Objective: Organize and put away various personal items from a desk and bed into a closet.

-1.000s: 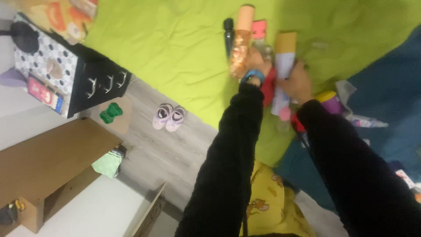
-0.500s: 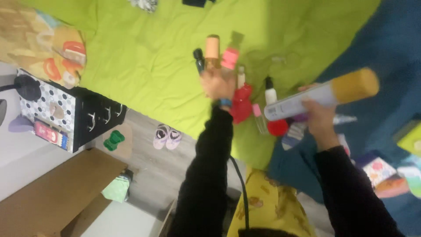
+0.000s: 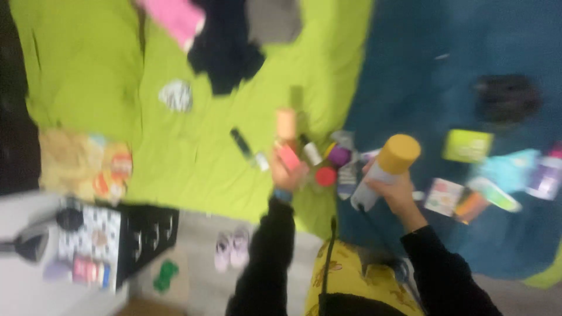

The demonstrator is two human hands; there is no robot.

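The whole view is blurred. My left hand (image 3: 285, 174) reaches onto the green bedspread (image 3: 193, 158) and seems closed around a bottle with an orange cap (image 3: 287, 124); a pink-capped item (image 3: 289, 157) lies right against it. My right hand (image 3: 393, 192) grips a white spray can with a yellow cap (image 3: 386, 167), tilted up to the right over the blue blanket (image 3: 421, 70). Between my hands is a cluster of small bottles, among them a red cap (image 3: 325, 176) and a purple one (image 3: 339, 155). A dark slim tube (image 3: 243, 144) lies to the left.
Boxes and packets (image 3: 468, 146) are scattered on the blue blanket at right. Dark clothes (image 3: 225, 52) and a pink garment (image 3: 172, 17) lie at the top. A black drawer unit (image 3: 146, 237), small shoes (image 3: 231, 250) and a green toy (image 3: 165, 275) are on the floor.
The view has swung up and right, showing more blue blanket. My right hand has carried the spray can right, off the bottle cluster, and tipped it upward. My left hand stays at the bottles.
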